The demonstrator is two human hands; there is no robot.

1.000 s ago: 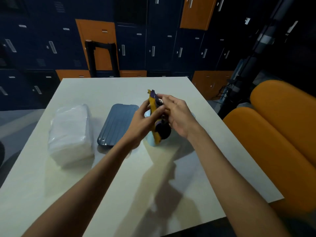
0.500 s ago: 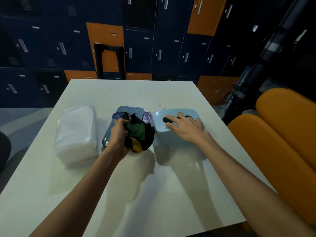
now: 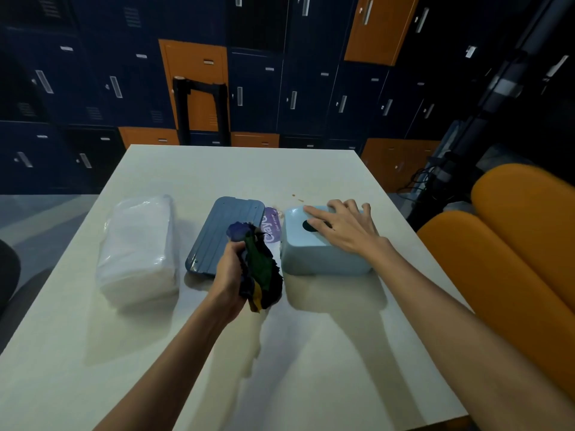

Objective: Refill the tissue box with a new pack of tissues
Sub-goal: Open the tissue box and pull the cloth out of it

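1. Head view, surface: a pale desk (image 3: 217,169) carries, left to right, a clear-wrapped tissue pack (image 3: 137,247), a dark blue lid (image 3: 217,231) lying flat, and the light blue tissue box (image 3: 317,256) with its oval slot facing up; a purple label (image 3: 273,227) shows between lid and tissue box
2. Hands: the left hand (image 3: 230,272) is clamped round a crumpled dark wrapper (image 3: 261,272) near the lid's front end; the right hand (image 3: 345,227) lies flat, fingers spread, on top of the tissue box
3. Room: navy and orange lockers (image 3: 280,88) fill the wall behind the desk; orange chairs (image 3: 513,244) stand at the right
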